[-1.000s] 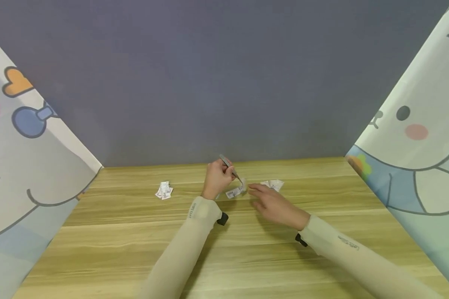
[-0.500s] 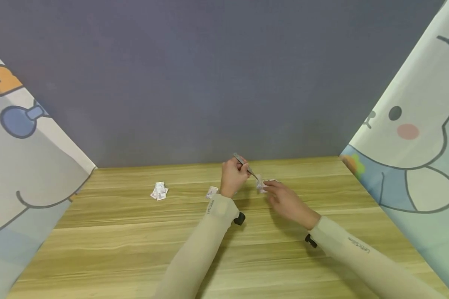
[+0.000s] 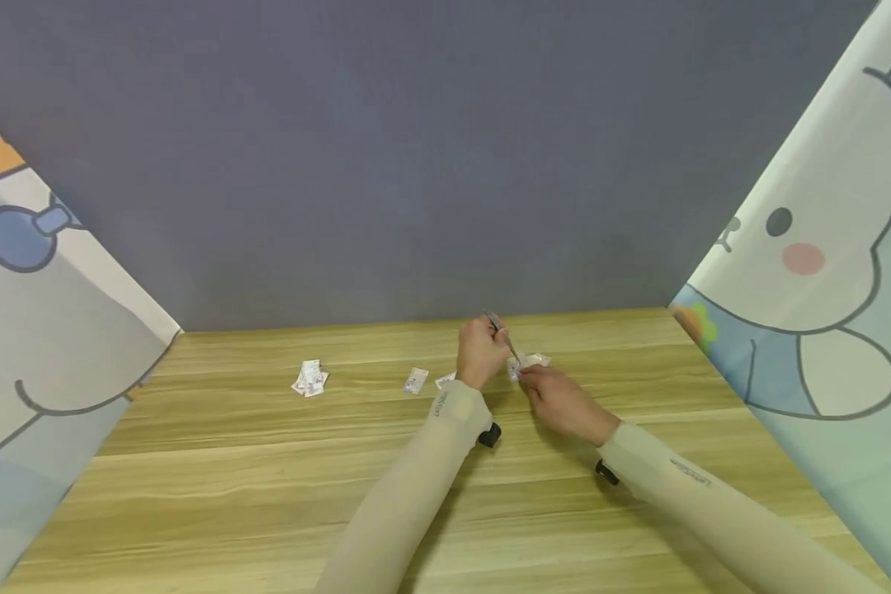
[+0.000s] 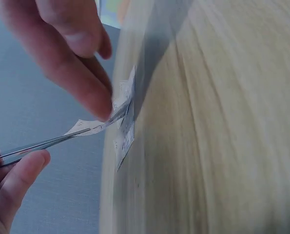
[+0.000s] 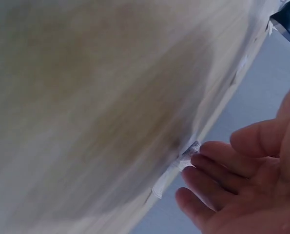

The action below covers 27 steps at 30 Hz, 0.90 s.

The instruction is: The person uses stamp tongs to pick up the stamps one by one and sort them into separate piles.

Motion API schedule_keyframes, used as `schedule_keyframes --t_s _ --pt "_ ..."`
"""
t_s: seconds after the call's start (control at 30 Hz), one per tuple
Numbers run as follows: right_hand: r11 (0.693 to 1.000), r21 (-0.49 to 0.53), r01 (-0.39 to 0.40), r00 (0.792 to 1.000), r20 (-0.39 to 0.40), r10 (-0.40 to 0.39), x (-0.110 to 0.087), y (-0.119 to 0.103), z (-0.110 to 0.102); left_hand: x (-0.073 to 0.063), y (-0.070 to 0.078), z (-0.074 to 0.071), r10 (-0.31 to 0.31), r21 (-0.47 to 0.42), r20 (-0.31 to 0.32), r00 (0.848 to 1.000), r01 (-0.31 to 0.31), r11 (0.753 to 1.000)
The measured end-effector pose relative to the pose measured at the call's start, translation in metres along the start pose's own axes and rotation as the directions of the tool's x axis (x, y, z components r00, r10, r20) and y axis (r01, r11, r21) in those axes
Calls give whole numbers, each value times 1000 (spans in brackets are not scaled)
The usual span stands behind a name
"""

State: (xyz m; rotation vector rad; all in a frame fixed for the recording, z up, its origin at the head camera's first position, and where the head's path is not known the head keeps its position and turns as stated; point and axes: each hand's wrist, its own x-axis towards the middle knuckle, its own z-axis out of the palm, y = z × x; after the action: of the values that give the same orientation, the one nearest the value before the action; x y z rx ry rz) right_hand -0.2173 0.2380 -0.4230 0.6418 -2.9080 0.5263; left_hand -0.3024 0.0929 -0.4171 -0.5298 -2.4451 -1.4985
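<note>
My left hand (image 3: 483,353) pinches metal tweezers (image 4: 42,146) between thumb and fingers. The tweezer tips meet a small, thin, printed white packet (image 4: 88,128), low over the table. My right hand (image 3: 564,403) is just to the right, its fingers loosely extended. One right fingertip (image 4: 102,108) comes right to the packet by the tweezer tips. More such packets (image 4: 126,139) lie loosely overlapped beneath; in the head view this small pile (image 3: 538,360) shows just beyond the right fingers. In the right wrist view, the right fingers (image 5: 222,158) are slightly spread beside a packet (image 5: 189,150).
To the left lies a small stack of packets (image 3: 310,378). Two single packets lie between it and my left hand: one flat (image 3: 416,380), the other (image 3: 444,380) partly behind my left wrist. A grey panel (image 3: 431,165) rises behind the wooden table (image 3: 267,495), with cartoon-printed sheets at both sides.
My left hand has carried a packet in the tweezers rightward to the pile by my right hand. Two single packets now show to its left. The right hand has shifted only slightly.
</note>
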Motion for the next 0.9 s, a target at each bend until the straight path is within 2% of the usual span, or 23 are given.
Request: schedule_keyframes --t_s 0.17,0.3,0.4,0.53,0.77,0.9 --pt "998 -4 -60 993 102 60 3 1 3 -1 -2 2 7 28 24 1000 -8 1000" --pt "999 -40 -10 995 102 14 5 3 5 -2 -5 -1 14 59 23 1000 -16 998" --pt "997 -69 30 996 81 -24 6 4 6 -2 -4 -11 -6 59 16 1000 5 998" --pt "997 -71 43 996 83 -37 10 4 9 -4 -11 -40 -29 52 17 999 28 998" --pt "996 -78 48 991 129 -37 13 6 6 -9 -34 -105 -2 96 4 1000 1 995" --pt "995 -78 61 989 142 -49 15 6 3 -13 -45 -136 -26 119 7 1000 25 993"
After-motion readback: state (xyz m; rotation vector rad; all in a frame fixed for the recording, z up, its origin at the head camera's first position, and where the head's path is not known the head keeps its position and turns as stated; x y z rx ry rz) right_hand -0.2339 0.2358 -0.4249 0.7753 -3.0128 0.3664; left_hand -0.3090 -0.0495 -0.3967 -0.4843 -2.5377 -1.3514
